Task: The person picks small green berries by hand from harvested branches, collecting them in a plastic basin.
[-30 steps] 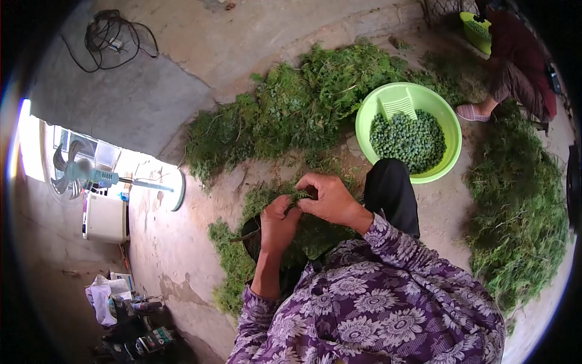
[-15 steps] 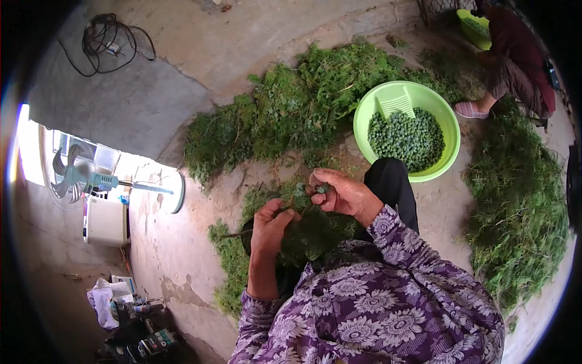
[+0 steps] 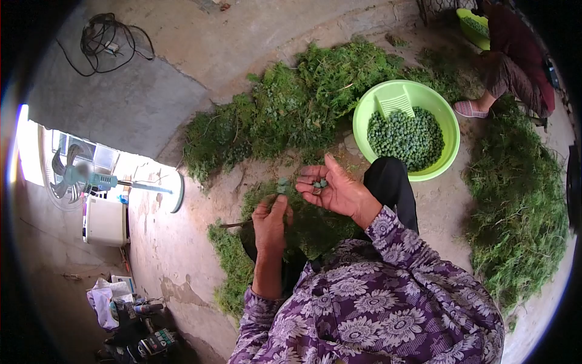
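Observation:
My left hand (image 3: 270,227) is closed around a leafy branch, whose brown stem (image 3: 233,225) sticks out to the left. A cluster of blue-green berries (image 3: 283,185) on it shows above my thumb. To the right, my right hand (image 3: 341,195) is turned palm up, fingers loosely curled, with a few picked green berries (image 3: 321,182) lying at its fingers. More greenery lies in my lap under both hands. A light green basin (image 3: 451,145) with a ribbed washboard part stands beyond my right knee, partly filled with the same berries.
Heaped cut branches (image 3: 291,103) lie ahead, and another heap (image 3: 515,200) is on the right. A co-worker (image 3: 521,67) sits at the upper right beside a second green basin (image 3: 474,30). On the left are a standing fan (image 3: 76,173) and a coiled black cable (image 3: 109,42).
My right hand has drawn slightly away from the branch and turned palm up, its fingers loosening to show the berries. My left hand has tilted upright, still gripping the branch.

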`<action>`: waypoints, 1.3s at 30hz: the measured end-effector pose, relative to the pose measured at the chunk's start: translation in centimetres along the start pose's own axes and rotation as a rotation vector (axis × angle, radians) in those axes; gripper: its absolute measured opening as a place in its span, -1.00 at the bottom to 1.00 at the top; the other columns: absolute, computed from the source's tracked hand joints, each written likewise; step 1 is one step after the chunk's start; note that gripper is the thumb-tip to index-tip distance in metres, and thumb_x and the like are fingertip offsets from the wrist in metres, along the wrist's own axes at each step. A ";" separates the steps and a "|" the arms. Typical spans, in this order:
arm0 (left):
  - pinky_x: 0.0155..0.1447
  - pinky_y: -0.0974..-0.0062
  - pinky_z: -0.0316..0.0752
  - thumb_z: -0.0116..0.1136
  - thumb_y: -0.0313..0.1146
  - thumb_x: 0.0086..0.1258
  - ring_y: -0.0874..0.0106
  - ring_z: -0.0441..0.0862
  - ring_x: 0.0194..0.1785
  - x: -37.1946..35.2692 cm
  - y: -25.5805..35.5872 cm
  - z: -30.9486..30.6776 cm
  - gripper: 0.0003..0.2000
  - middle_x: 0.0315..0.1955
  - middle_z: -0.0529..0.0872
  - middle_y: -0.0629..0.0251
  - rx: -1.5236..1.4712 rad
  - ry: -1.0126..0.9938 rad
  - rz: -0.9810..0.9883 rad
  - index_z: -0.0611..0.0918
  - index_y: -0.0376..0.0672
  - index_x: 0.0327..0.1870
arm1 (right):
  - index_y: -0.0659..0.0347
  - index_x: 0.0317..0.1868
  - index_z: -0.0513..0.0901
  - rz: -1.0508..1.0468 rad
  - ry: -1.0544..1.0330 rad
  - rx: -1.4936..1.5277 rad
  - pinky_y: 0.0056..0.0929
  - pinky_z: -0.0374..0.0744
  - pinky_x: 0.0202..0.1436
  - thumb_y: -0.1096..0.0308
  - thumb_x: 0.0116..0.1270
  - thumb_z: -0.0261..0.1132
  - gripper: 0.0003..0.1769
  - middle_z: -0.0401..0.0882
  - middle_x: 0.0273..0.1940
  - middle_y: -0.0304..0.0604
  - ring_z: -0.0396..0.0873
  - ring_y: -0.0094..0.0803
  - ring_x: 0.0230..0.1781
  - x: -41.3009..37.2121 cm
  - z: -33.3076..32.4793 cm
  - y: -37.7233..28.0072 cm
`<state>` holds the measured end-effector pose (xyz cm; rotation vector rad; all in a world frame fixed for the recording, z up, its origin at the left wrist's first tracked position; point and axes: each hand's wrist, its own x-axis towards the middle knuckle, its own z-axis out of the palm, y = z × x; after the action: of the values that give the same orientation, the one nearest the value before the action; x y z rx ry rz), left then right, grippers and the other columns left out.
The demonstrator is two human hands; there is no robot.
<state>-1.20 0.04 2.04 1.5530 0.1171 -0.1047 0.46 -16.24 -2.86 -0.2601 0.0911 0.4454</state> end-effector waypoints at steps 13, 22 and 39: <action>-0.16 0.61 0.44 0.23 -0.56 0.05 0.58 0.54 -0.29 -0.9 -2.1 3.1 -0.77 -0.31 0.62 0.36 0.069 -0.089 0.169 0.56 -0.27 -0.23 | 0.25 0.00 0.40 -0.011 0.094 -0.043 -0.36 0.39 -0.02 -0.27 0.21 -0.11 -0.29 0.42 -0.17 -0.17 0.39 -0.36 -0.12 0.5 1.5 2.3; -0.20 0.65 0.41 0.11 -0.54 0.15 0.63 0.50 -0.31 -0.7 -2.6 2.5 -0.85 -0.34 0.61 0.40 0.113 -0.062 0.159 0.56 -0.25 -0.25 | 0.26 -0.05 0.42 -0.017 0.103 0.011 -0.33 0.43 -0.01 0.06 0.32 -0.06 -0.56 0.46 -0.16 -0.10 0.46 -0.30 -0.14 1.1 0.7 2.9; -0.44 0.71 0.24 0.15 -0.41 0.18 0.72 0.34 -0.52 -1.1 -0.9 1.5 -0.90 -0.57 0.51 0.54 0.106 -0.076 0.033 0.55 -0.23 -0.36 | 0.23 -0.07 0.45 -0.181 0.099 -0.118 -0.52 0.57 -0.31 0.42 0.25 0.11 -0.76 0.53 -0.19 -0.15 0.54 -0.46 -0.22 -0.2 -1.2 -0.7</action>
<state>-2.44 -1.50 1.37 1.6536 0.0259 -0.1453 0.50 -17.23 -3.81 -0.4028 0.1370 0.2580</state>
